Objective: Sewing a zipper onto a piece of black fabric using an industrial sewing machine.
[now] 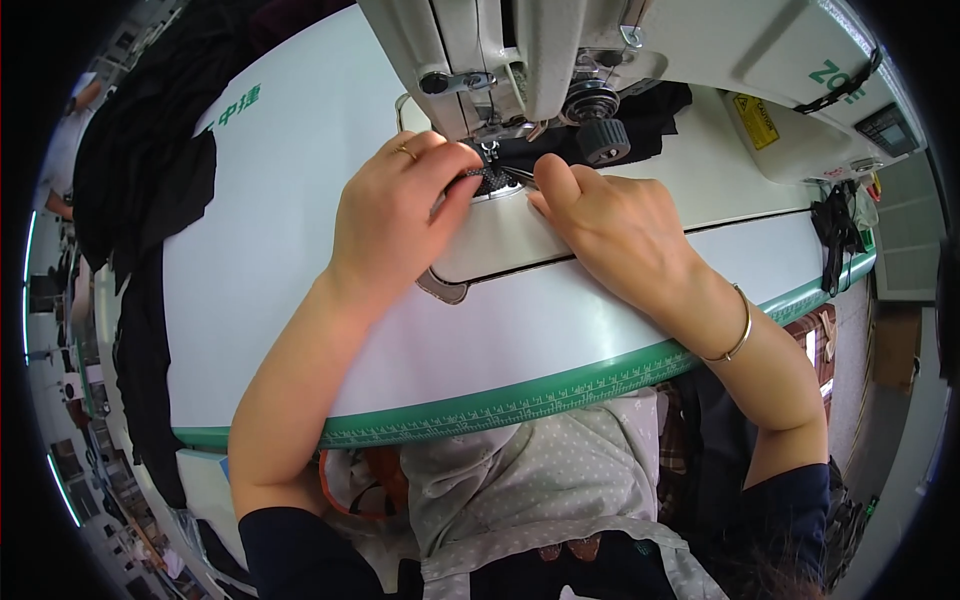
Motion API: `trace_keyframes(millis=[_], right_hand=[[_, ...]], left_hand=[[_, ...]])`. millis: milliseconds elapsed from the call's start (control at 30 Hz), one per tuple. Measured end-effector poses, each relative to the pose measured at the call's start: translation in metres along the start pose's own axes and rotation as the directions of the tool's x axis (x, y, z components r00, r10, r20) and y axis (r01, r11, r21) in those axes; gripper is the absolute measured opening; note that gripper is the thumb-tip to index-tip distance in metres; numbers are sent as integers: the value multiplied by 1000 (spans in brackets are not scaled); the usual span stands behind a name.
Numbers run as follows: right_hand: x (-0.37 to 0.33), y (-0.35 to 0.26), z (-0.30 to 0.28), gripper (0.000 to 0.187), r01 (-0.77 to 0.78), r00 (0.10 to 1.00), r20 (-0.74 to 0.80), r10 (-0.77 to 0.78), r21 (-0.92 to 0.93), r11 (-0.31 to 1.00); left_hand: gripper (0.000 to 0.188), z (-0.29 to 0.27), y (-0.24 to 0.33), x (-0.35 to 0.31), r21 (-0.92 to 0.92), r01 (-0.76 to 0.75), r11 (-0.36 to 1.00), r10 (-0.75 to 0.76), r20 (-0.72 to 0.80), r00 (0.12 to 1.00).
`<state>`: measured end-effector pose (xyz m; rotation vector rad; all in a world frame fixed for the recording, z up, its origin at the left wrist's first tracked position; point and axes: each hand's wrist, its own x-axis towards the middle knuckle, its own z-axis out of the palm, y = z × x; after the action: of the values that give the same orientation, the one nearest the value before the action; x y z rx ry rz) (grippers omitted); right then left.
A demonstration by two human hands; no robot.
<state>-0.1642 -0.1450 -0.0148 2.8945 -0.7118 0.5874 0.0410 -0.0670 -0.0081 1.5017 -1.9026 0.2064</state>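
Observation:
At the needle area of a white sewing machine [545, 50], my left hand [395, 210] pinches a small piece of dark dotted fabric [492, 182] between thumb and fingers. The fabric lies just in front of the presser foot [490, 150]. Across from it, my right hand [625, 220] is closed around a slim metal tool [519, 174], whose thin prongs reach to the fabric's right side. My right fingers cover most of that tool, so its exact kind is hidden. Both hands are close together, near the metal needle plate.
The white table [270, 230] has a green ruler-marked front edge [510, 405]. Black fabric [150, 130] is heaped along its left side. More black cloth [650, 125] lies behind the machine's knob [603, 140]. Black strips [838, 230] hang at the right end.

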Motion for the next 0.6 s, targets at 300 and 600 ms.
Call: trace_keyframes(millis=[300,600], right_hand=[[-2,-1,0,27,-25,999,-38,26,28,999],[-1,-1,0,27,-29,999,-30,30,6,1000]], left_hand=[[16,-1,-16,10,126,-156,980,145,95,985],[23,1,-18,10,194,-233,953,226,58,972]])
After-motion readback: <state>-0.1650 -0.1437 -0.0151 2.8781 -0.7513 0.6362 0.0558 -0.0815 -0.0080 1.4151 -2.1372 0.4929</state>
